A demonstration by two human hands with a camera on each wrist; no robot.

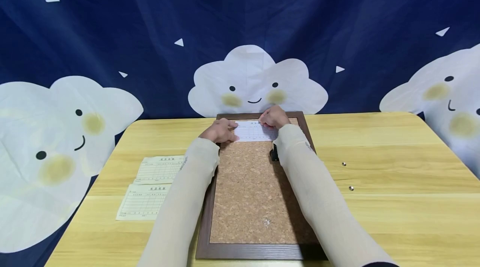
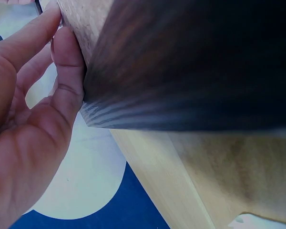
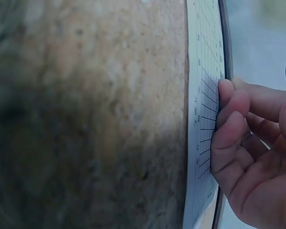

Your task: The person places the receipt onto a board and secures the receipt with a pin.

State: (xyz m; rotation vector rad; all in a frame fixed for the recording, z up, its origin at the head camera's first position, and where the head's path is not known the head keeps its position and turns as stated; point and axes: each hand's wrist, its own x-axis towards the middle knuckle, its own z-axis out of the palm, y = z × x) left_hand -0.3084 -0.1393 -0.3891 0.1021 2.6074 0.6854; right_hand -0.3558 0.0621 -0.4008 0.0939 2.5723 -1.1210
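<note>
A white printed form (image 1: 249,133) lies across the top of a cork board (image 1: 251,188) with a brown frame (image 1: 258,251). My left hand (image 1: 220,131) rests at the form's left edge, thumb and fingers extended onto it. At the form's upper edge, right of its middle, are the bent fingertips of my right hand (image 1: 275,117). In the right wrist view, the right thumb and fingers (image 3: 229,129) come together against the paper (image 3: 205,109); whether something small sits between them is hidden. The left wrist view shows the left hand (image 2: 33,105) beside the frame's corner.
Two cream printed slips (image 1: 159,170) lie on the wooden table (image 1: 405,217) left of the board, partly covered by the left sleeve. Two small round silver pieces (image 1: 343,163), like thumbtacks, lie right of the board. A dark blue curtain (image 1: 161,17) with clouds hangs behind.
</note>
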